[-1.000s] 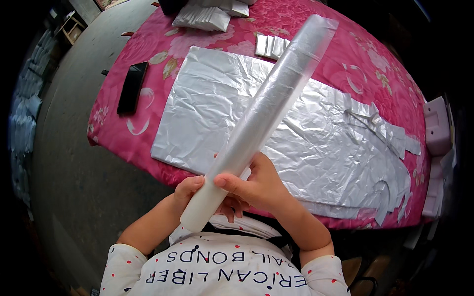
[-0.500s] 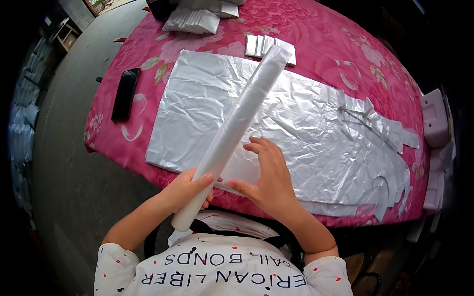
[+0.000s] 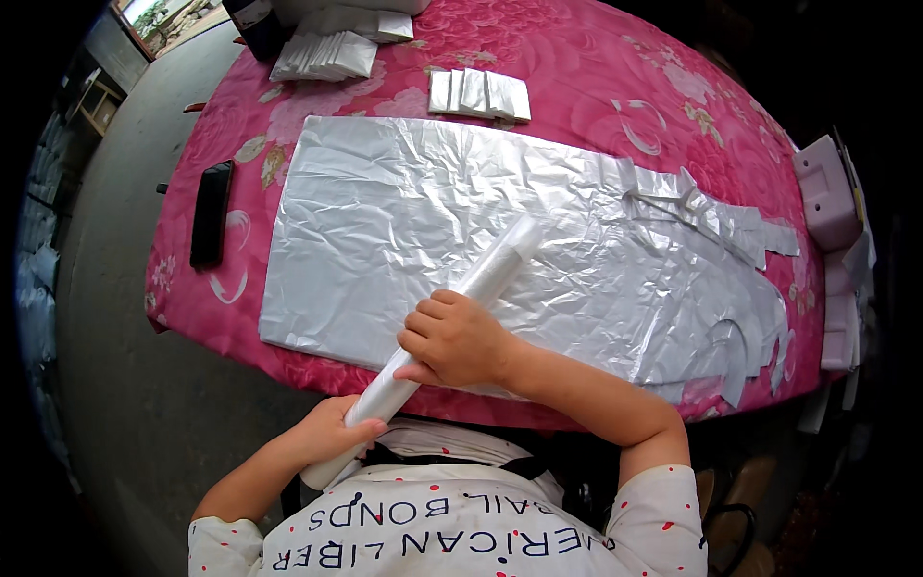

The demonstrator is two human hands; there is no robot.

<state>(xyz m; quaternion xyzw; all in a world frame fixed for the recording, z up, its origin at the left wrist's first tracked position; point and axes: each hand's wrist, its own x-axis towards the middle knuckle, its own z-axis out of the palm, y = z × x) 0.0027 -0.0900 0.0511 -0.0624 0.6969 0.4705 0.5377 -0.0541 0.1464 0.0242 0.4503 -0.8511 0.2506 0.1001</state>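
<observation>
Translucent plastic roll (image 3: 380, 394) across the floral tablecloth's (image 3: 577, 72) near edge
Left hand (image 3: 335, 429) grasps its near part, right hand (image 3: 452, 337) its middle; far end over silvery plastic sheets (image 3: 365, 221), cloth showing left and far.

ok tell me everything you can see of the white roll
The white roll is a long, slim tube of what looks like thin, glossy plastic film, slightly see-through at its far end. It slants from near the shirt up and rightward over the silvery sheets; contact there can't be told. The left hand grips it low, the right hand around its middle.
</observation>
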